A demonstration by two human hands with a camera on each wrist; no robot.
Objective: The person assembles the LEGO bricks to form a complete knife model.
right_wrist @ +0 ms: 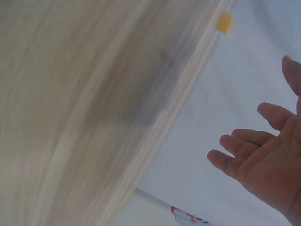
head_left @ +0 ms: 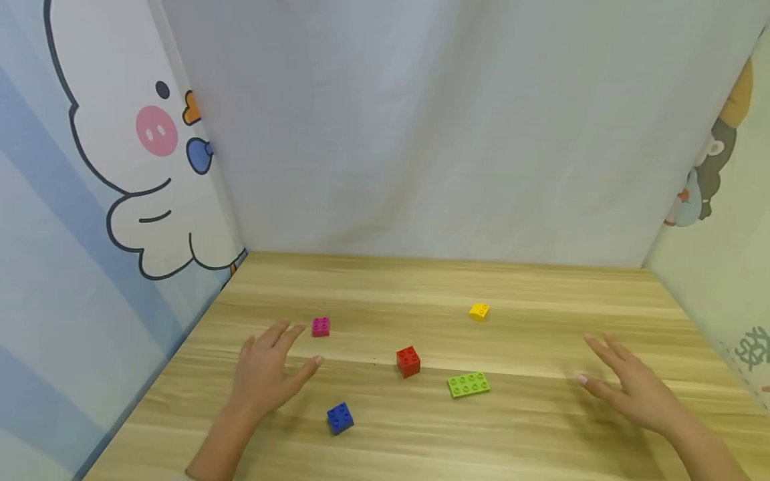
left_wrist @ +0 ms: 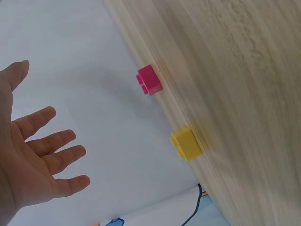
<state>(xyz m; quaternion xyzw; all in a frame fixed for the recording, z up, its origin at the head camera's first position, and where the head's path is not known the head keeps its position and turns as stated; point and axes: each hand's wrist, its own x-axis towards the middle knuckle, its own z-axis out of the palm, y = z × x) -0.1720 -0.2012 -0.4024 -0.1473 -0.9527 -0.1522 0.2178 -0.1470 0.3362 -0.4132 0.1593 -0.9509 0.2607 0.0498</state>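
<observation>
My left hand (head_left: pixel 265 377) hovers over the left of the table with its fingers spread, holding nothing. A magenta brick (head_left: pixel 321 327) lies just beyond its fingertips, and a blue brick (head_left: pixel 340 418) lies to its lower right. The left wrist view shows a yellow brick (left_wrist: pixel 187 143) beside a pinkish-red one (left_wrist: pixel 149 80). Over on the right, my right hand (head_left: pixel 637 391) is raised above its shadow, fingers extended, palm empty. Between the hands are a red brick (head_left: pixel 408 361) and a flat lime-green brick (head_left: pixel 469 385). Farther back sits a small yellow brick (head_left: pixel 479 312).
The bricks are spread over a wood-grain table (head_left: pixel 529 441). A pale curtain (head_left: pixel 421 133) hangs along its back edge. Printed panels flank both sides, the left one bearing a white cartoon duck (head_left: pixel 114 87).
</observation>
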